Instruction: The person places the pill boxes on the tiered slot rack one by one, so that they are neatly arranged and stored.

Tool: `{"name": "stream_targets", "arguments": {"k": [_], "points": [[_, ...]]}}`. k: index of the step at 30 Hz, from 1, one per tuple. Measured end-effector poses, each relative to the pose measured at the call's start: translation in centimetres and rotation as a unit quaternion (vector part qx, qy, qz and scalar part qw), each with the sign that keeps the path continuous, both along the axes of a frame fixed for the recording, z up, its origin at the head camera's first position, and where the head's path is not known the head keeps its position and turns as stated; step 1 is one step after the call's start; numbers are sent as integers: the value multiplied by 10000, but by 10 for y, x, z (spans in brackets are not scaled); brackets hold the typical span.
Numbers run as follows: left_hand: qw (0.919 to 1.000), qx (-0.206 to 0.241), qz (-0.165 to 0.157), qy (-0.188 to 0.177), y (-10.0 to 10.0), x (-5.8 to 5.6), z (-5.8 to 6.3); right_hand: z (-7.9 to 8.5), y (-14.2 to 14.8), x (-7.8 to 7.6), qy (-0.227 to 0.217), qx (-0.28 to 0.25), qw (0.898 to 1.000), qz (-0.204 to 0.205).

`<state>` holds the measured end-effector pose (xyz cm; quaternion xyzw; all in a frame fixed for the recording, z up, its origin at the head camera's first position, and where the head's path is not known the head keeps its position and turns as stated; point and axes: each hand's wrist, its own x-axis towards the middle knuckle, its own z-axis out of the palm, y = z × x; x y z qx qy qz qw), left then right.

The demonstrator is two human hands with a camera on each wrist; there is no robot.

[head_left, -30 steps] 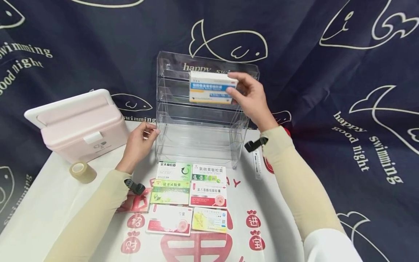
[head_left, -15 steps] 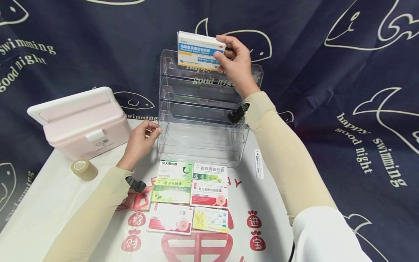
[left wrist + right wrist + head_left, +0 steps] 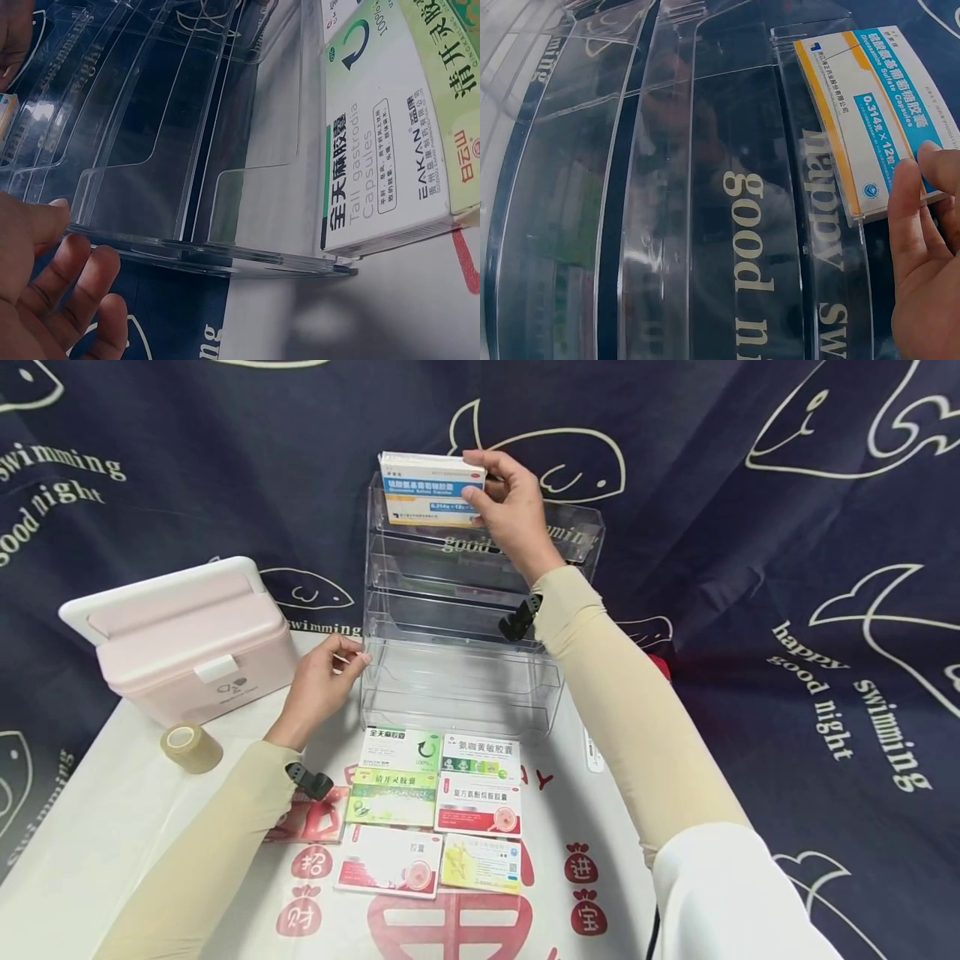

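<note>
The right hand (image 3: pixel 517 514) pinches a blue and white box (image 3: pixel 423 492) by one end, up by the top of a clear rack (image 3: pixel 465 672). The left hand (image 3: pixel 321 683) pinches the rack's side edge. More boxes (image 3: pixel 393 797) lie flat on the desk (image 3: pixel 551 827), in front of the rack.

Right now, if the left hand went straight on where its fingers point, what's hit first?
The clear rack: its near side edge meets the left hand, probably in contact, though depth makes that hard to confirm.
</note>
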<state>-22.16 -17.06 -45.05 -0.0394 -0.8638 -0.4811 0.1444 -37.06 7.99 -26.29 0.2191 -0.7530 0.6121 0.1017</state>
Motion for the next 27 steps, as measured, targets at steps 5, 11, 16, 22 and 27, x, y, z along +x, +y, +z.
{"name": "stream_targets", "arguments": {"k": [5,11,16,22,27], "points": [[10000,2,-33,-33,-2,0,1,-1,-5,8,184,245,9993,-197],[10000,-36,-38,4,-3,1,0,-7,-7,1,309,357,9988,-107],[10000,-36,-46,34,-3,2,0,-8,-5,1,248,547,9981,-114],[10000,-32,-45,-5,-3,1,0,-9,-5,0,558,990,9929,-348],[10000,-13,-79,-44,-4,0,-2,-10,-6,-2,935,1323,9852,-558]]}}
